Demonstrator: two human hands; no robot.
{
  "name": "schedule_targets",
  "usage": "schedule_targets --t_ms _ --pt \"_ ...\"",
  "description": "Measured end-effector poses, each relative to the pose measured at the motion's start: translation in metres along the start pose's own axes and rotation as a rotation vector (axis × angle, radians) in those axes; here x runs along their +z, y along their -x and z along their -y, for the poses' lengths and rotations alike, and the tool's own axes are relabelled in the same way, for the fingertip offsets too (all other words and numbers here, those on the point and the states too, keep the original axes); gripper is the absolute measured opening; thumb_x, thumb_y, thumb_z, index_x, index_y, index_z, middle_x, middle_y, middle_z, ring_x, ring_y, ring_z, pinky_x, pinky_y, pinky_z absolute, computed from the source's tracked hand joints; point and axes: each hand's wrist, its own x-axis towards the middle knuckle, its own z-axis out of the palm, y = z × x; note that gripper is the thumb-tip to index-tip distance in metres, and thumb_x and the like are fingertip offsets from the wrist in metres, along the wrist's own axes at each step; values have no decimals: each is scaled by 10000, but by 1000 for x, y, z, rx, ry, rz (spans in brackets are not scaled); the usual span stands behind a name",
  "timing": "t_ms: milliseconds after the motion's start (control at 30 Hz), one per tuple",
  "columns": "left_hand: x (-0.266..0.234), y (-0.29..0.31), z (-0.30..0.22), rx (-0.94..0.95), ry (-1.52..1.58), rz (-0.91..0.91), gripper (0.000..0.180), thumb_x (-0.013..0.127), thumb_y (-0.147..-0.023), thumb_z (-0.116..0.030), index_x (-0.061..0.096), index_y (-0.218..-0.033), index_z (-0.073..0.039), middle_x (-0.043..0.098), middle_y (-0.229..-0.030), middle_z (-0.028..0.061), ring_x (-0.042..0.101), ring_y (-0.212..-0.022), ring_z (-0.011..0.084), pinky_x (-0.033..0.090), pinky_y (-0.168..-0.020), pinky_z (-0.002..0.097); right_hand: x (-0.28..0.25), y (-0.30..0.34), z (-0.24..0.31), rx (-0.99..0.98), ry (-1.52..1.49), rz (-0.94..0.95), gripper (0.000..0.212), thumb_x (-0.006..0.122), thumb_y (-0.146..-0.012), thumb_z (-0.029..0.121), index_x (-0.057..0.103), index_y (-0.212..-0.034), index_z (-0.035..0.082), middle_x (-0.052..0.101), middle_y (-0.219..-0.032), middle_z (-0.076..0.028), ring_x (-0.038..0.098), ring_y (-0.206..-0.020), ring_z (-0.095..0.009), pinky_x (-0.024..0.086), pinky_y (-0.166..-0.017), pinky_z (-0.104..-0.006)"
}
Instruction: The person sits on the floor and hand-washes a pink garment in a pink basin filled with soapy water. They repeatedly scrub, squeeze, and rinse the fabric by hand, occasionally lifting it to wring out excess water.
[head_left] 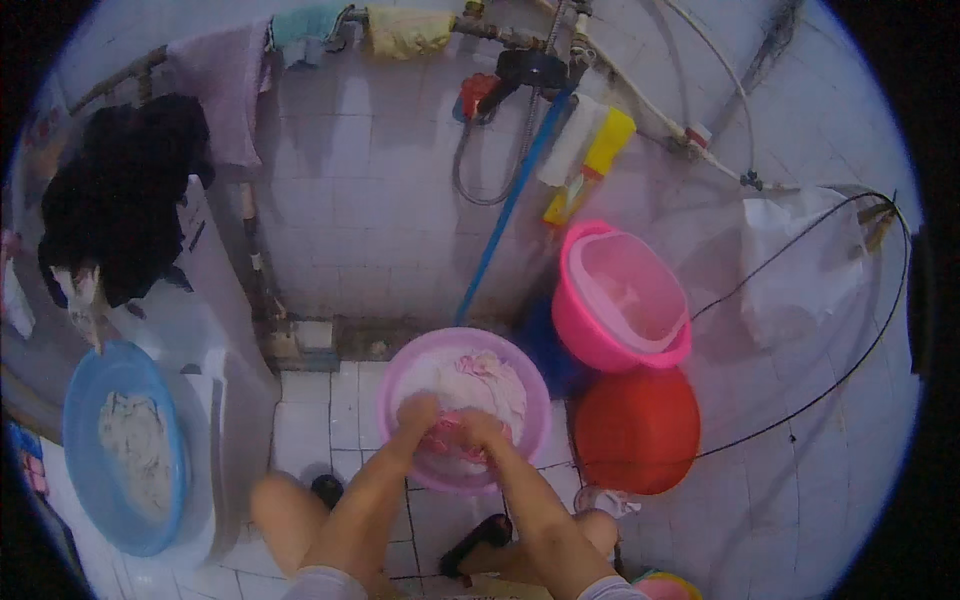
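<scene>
A pink basin (545,400) with whitish suds stands on the tiled floor in front of me. In it, my left hand (419,411) and my right hand (482,428) are close together, both closed on a wet reddish-pink cloth (447,432). The cloth is bunched up between them, and my fingertips are partly hidden in it. Beyond my right hand, a pale pink fabric (490,382) lies in the basin, partly above the suds.
At left, a blue tub (176,440) holding pale cloth rests on a white appliance (235,430), with dark clothing (125,190) heaped behind. To the right are a red basin (640,430), a bright pink tub (575,310) and a black cable (840,375). A blue pole (515,190) leans on the wall.
</scene>
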Motion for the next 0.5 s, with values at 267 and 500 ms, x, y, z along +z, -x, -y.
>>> schedule_targets --t_ms 267,500 --pt "-39 14 -40 258 208 -373 246 563 -820 -239 536 -897 -6 525 -881 191 485 -846 388 366 -735 490 5 42 -30 -298 -285 -683 509 810 -587 200 584 -1020 57 541 -988 -151 509 -991 -332 409 -861 -374" --pt "-37 78 -48 274 -124 -97 451 597 -805 -364 509 -1117 -51 490 -1130 239 422 -1095 433 322 -913 544 20 92 -20 -331 166 -419 558 731 -664 365 537 -1097 71 489 -1118 -155 460 -1049 -367 341 -896 -497"
